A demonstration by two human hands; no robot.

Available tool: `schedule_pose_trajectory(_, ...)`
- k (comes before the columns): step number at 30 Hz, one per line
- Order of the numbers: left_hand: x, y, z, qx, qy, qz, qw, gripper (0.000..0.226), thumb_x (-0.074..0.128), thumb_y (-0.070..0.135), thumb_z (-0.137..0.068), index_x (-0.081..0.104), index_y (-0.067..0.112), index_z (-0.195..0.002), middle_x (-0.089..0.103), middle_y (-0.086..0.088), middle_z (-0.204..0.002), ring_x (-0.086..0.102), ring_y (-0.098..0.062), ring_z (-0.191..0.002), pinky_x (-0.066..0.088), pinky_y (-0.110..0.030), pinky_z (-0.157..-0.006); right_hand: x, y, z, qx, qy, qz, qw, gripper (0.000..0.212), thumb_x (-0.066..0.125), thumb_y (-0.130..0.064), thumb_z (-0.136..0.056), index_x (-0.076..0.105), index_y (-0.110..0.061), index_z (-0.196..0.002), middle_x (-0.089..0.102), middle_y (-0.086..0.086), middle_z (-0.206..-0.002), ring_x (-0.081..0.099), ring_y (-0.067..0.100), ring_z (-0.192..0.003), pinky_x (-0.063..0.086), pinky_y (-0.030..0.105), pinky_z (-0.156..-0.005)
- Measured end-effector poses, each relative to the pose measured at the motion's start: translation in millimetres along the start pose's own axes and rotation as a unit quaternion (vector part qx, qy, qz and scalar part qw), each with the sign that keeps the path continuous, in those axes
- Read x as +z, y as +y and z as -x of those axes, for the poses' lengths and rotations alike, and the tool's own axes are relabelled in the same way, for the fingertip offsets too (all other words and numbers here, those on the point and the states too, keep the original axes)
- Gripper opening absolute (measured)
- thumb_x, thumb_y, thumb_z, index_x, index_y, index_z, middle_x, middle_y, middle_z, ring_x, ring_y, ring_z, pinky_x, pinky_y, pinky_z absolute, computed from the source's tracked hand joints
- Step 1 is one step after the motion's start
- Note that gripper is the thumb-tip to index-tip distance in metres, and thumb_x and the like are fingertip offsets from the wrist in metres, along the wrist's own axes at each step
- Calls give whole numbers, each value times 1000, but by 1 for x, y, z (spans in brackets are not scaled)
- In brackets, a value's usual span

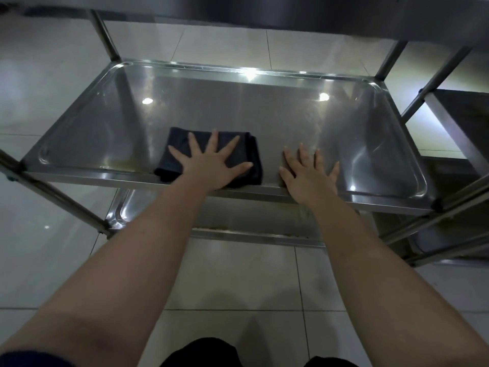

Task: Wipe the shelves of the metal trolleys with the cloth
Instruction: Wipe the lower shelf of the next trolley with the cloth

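Observation:
A folded dark cloth point(248, 165) lies near the front edge of the middle shelf point(264, 109) of a steel trolley. My left hand point(211, 162) presses flat on the cloth with its fingers spread wide. My right hand point(308, 176) rests flat on the bare metal just to the right of the cloth, fingers straight and apart. Both forearms reach in under the trolley's top shelf point(291, 11).
A lower shelf point(238, 221) shows beneath the middle one, with brownish marks along its front rim. Slanted steel legs point(105, 35) stand at the corners. A second trolley point(455, 123) stands close on the right. Pale floor tiles point(232, 276) surround everything.

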State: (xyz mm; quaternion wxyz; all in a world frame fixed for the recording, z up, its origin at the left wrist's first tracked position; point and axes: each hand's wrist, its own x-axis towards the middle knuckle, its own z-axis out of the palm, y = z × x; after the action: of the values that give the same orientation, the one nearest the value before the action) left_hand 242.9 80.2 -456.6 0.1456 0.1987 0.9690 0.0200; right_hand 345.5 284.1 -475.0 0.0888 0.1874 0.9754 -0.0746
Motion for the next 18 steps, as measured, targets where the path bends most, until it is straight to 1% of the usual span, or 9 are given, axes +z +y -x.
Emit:
schedule_pose_trajectory(3, 8, 27, 3, 34, 0, -6, 999, 86, 16, 94, -75, -13, 59, -147, -22, 9, -163, -25, -42, -146, -15, -80, -101, 0, 4, 0, -2, 6, 3, 1000, 57, 12, -61, -100, -8, -48, -153, -16, -9, -164, -16, 29, -150, -11, 65, -114)
schedule_pose_trajectory(6, 8, 5, 6, 42, 10, -3, 999, 85, 21, 94, -75, -9, 60, -147, -19, 15, -163, -23, -36, -148, -13, -79, -103, 0, 6, 2, -4, 6, 0, 1000, 58, 13, -63, -99, -6, -50, -152, -14, -11, -164, -14, 27, -151, -11, 64, -115)
schedule_pose_trajectory(9, 1, -44, 11, -7, 18, 21, 1000, 89, 24, 96, -70, -3, 61, -148, -15, 18, -163, -19, -32, -150, -12, -78, -106, 0, 2, 5, -3, 9, -1, 1000, 58, 13, -65, -98, -5, -51, -152, -13, -11, -164, -14, 26, -151, -11, 64, -115)
schedule_pose_trajectory(11, -5, -66, 14, -38, 5, 37, 999, 95, 21, 98, -64, -4, 61, -148, -16, 17, -163, -20, -31, -150, -11, -77, -107, -1, -1, 6, -2, 4, -1, 1000, 58, 13, -65, -98, -6, -51, -152, -14, -11, -164, -15, 27, -151, -12, 65, -114)
schedule_pose_trajectory(13, -8, -71, 14, -46, -9, 33, 998, 97, 17, 98, -60, -7, 62, -147, -18, 17, -163, -21, -32, -149, -10, -77, -107, -2, -4, 7, 11, -6, -4, 1000, 57, 13, -64, -99, -6, -51, -152, -16, -10, -164, -17, 28, -150, -14, 68, -112)
schedule_pose_trajectory(15, -9, -67, 15, -45, -14, 25, 999, 97, 15, 99, -60, -9, 62, -147, -20, 17, -163, -23, -33, -149, -10, -78, -106, -6, -14, 6, 26, 2, -15, 1000, 56, 14, -61, -100, -6, -51, -151, -21, -9, -163, -20, 30, -149, -15, 70, -110)
schedule_pose_trajectory(16, -8, -65, 15, -44, -12, 25, 999, 98, 15, 99, -60, -9, 62, -147, -21, 17, -162, -23, -33, -149, -11, -78, -106, -8, -25, 3, 18, 20, -20, 999, 56, 15, -58, -102, -7, -50, -152, -24, -7, -162, -21, 31, -149, -14, 69, -110)
schedule_pose_trajectory(18, -7, -67, 16, -42, -6, 29, 999, 97, 14, 99, -60, -9, 62, -147, -21, 17, -162, -23, -33, -148, -11, -78, -106, -10, -56, -8, -41, 63, -26, 997, 57, 17, -53, -104, -9, -44, -154, -25, -4, -162, -20, 32, -149, -10, 64, -115)
